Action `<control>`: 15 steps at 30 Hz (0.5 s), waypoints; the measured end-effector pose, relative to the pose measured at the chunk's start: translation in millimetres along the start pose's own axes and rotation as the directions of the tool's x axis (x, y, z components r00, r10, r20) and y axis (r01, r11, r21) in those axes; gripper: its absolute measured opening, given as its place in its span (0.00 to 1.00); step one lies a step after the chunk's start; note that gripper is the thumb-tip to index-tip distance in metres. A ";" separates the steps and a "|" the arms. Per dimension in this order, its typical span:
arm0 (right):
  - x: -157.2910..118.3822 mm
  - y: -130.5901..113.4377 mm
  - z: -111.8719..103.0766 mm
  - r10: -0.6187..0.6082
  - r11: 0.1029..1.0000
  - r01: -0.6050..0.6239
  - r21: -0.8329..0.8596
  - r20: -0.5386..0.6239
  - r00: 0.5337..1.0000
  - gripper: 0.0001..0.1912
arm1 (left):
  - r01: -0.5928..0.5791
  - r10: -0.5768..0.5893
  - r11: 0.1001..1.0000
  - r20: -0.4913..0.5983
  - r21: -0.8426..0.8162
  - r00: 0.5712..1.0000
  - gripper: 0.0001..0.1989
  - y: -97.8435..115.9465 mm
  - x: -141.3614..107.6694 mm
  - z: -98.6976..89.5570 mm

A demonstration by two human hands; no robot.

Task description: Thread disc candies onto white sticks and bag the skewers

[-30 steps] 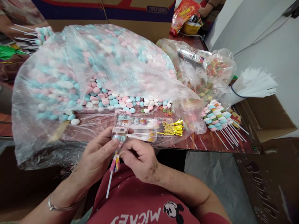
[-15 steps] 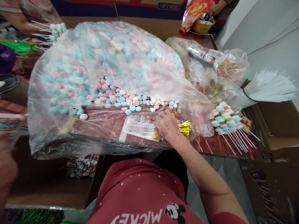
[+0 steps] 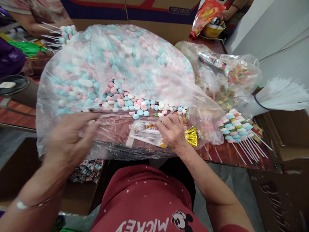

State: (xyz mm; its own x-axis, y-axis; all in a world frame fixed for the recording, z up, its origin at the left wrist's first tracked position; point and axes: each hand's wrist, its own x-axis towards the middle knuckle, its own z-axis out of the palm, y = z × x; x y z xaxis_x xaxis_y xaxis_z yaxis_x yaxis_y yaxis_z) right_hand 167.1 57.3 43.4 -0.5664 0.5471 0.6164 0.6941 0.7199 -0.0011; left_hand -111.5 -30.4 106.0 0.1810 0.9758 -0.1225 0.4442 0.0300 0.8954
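Observation:
A big clear bag [image 3: 145, 74] of pink, blue and white candies lies across the table, its loose candies [image 3: 140, 112] spilling toward the near edge. My right hand [image 3: 172, 131] rests at the right end of some flat printed wrappers [image 3: 147, 133], fingers bent and pressed together; what they hold, if anything, is hidden. A gold tinsel tuft [image 3: 191, 136] shows just right of that hand. My left hand [image 3: 70, 137], blurred by motion, is over the bag's lower left part, and its fingers are too smeared to read. Candy skewers [image 3: 236, 126] lie to the right.
White sticks [image 3: 282, 98] stand in a holder at the right. A lidded mug [image 3: 18, 90] is at the left. Below the table edge sits an open box [image 3: 79, 196]. Other people's arms show at the top left and top right.
My left hand has come in from the left edge to above the bag, and the pink packet near it is out of sight. My right hand stays by the wrappers.

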 end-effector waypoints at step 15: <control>-25.3 1.5 -25.7 0.521 0.522 -0.561 0.643 0.280 0.806 0.22 | 0.038 -0.019 0.998 0.330 -0.053 0.944 0.12 10.7 90.0 76.0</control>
State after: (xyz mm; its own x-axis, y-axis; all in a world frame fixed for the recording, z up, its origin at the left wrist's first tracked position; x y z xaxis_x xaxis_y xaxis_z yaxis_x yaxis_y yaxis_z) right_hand 193.9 33.5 48.0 -0.2194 0.9358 0.2759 0.3943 0.3437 -0.8523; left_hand -23.7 41.3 72.1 0.4522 0.8489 -0.2736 0.4038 0.0787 0.9115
